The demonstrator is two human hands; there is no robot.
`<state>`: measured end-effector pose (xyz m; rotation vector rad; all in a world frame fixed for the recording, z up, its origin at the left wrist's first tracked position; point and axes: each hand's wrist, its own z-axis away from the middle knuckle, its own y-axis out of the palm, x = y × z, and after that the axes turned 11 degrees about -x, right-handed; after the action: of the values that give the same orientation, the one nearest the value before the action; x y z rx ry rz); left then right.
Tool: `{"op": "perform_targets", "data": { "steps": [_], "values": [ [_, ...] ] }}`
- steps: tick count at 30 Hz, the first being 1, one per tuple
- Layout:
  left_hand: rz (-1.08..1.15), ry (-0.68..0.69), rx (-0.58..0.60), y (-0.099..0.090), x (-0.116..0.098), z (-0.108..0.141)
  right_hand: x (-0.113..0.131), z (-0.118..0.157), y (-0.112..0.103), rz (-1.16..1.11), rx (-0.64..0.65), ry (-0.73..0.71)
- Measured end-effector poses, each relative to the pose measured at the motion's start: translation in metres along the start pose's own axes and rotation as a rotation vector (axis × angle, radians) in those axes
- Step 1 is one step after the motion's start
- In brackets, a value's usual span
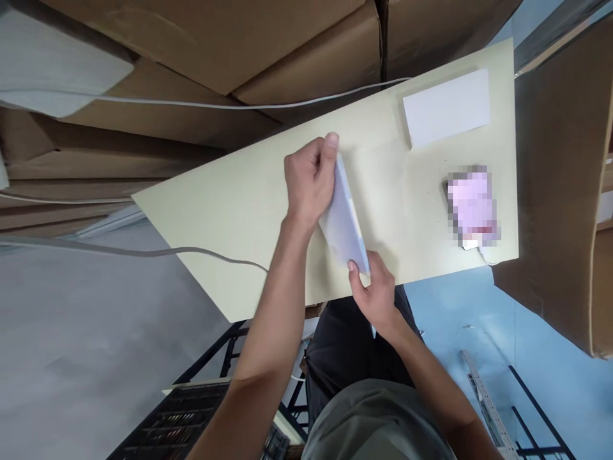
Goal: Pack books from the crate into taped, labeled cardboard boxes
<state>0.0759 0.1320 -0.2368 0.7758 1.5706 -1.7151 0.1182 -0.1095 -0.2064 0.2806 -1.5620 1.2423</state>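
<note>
Panel [345, 220] sits between the two hands at the middle of the frame, over the table [230, 204]. The left hand [312, 182] has its fingers curled in at the upper end, thumb extended along the edge; how its fingertips meet the panel is hidden. The right hand [377, 292] pinches the lower corner, thumb on the broad face and fingers at the edge. I judge the step in hand to be handling and steadying the panel; any next move calls for both grips working together so it doesn't twist. Its long axis runs steeply from upper left to lower right, with a narrow edge facing right and a broad face toward lower left, tilted rather than flat. Whether it touches the table I cannot tell. Farther out, a white card [447, 107] lies at upper right, a blurred pink item [473, 203] below it, and cartons [311, 38] fill the top.
</note>
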Motion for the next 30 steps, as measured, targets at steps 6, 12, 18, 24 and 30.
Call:
{"op": "perform_targets", "data": {
  "steps": [6,12,18,24,30],
  "values": [
    [-0.095,0.107,0.0,0.04,0.017,0.005,-0.033,-0.019,-0.012,0.361,0.125,0.227],
    [-0.066,0.059,-0.085,0.039,0.006,0.011,-0.034,-0.03,-0.032,0.491,0.122,0.168],
    [-0.064,0.125,0.044,0.045,-0.024,0.025,-0.042,-0.048,-0.051,0.445,-0.202,0.184],
    [-0.021,0.061,0.085,0.088,-0.031,0.046,-0.049,-0.055,-0.039,0.395,-0.191,0.164],
    [-0.016,0.034,0.053,0.067,-0.036,0.054,-0.042,-0.05,-0.037,0.295,-0.251,-0.053]
  ]
}}
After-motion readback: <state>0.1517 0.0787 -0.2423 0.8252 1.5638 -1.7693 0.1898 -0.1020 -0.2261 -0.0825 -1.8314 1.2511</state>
